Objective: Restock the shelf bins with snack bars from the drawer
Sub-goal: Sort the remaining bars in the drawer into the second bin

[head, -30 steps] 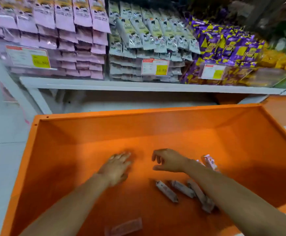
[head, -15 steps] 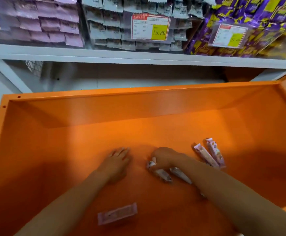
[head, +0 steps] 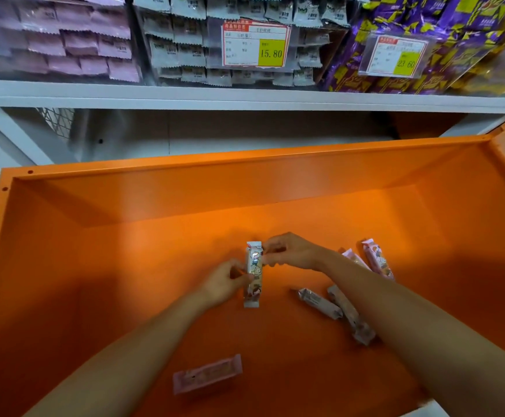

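In the orange drawer [head: 64,266], under the shelf bins [head: 185,40], the left grip [head: 224,284] and right grip [head: 293,251] are both pinched on one snack bar [head: 254,275]. Picking is judged in hand; next, a lift to a bin is called for.

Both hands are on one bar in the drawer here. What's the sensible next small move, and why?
Probably let the left hand keep the held bar while the right hand releases its top end and reaches for the nearest loose bar. Several bars lie on the orange drawer floor, so gathering a handful before restocking seems efficient.
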Demonstrator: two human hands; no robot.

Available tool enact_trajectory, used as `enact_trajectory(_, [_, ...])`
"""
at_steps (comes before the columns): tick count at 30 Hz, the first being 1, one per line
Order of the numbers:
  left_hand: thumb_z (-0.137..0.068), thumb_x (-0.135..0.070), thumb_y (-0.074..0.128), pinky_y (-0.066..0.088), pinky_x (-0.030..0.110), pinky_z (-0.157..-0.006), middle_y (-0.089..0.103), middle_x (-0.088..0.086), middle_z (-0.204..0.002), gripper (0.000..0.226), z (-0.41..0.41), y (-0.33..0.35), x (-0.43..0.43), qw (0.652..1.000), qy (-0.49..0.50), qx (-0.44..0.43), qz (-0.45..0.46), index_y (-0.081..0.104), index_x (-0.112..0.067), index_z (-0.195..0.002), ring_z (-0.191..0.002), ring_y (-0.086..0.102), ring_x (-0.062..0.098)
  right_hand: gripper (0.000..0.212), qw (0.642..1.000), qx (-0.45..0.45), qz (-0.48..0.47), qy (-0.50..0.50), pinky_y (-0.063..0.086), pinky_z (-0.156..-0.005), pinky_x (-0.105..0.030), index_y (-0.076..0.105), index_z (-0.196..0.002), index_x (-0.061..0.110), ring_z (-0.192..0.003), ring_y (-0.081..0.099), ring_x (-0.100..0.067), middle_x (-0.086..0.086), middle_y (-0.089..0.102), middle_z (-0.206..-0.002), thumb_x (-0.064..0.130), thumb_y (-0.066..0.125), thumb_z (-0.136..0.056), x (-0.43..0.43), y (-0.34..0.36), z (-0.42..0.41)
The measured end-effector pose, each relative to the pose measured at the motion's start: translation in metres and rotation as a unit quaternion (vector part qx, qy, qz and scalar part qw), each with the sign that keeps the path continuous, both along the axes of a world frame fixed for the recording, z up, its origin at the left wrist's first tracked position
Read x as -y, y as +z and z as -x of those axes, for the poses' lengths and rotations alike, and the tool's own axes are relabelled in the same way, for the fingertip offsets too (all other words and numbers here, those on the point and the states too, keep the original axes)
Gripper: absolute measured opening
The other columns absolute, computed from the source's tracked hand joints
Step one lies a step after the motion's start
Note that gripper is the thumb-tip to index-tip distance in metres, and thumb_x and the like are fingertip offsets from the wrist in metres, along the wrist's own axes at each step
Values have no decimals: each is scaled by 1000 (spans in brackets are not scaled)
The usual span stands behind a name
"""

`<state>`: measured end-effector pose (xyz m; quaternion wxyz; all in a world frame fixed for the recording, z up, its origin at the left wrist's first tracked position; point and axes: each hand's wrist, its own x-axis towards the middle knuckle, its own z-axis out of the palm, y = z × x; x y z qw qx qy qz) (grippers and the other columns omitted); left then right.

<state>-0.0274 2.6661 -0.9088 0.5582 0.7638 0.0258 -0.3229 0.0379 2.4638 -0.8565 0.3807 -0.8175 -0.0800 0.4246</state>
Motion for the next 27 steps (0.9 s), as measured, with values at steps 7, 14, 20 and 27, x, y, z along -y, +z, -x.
enact_trajectory(7, [-94, -24, 63, 40, 25, -67, 65, 2, -93, 24, 3, -13, -2, 997, -48, -6, -66, 64, -5, -110, -82, 57, 14, 60, 904, 35, 349, 245, 42, -82, -34, 51, -130, 17, -113, 54, -27, -4, 55, -125, 46, 73, -83, 8, -1, 8])
enact_trajectory(14, [-93, -22, 65, 35, 20, -59, 56, -4, -81, 15, 6, -12, -9, 995, -39, 24, -84, 54, -14, -100, -80, 50, 15, 45, 838, 49, 418, 349, 47, -78, -30, 59, -126, 19, -112, 62, -26, -4, 64, -125, 26, 74, -84, 6, -20, 20])
enact_trajectory(20, [-93, -18, 65, 43, 27, -75, 63, 6, -96, 13, 10, -13, -23, 997, -6, 8, -71, 56, -14, -101, -89, 57, 18, 35, 953, 108, 229, 168, 41, -78, -32, 58, -115, 6, -101, 56, -27, -9, 61, -111, 29, 68, -90, -2, -25, 7])
enact_trajectory(27, [-93, -21, 65, 44, 29, -74, 66, 5, -95, 12, 7, -11, -52, 995, 44, 12, -89, 57, -14, -100, -87, 60, 20, 40, 991, 71, 111, -8, 47, -83, -37, 49, -131, 8, -96, 54, -24, -17, 56, -129, 18, 64, -95, -16, -27, 1])
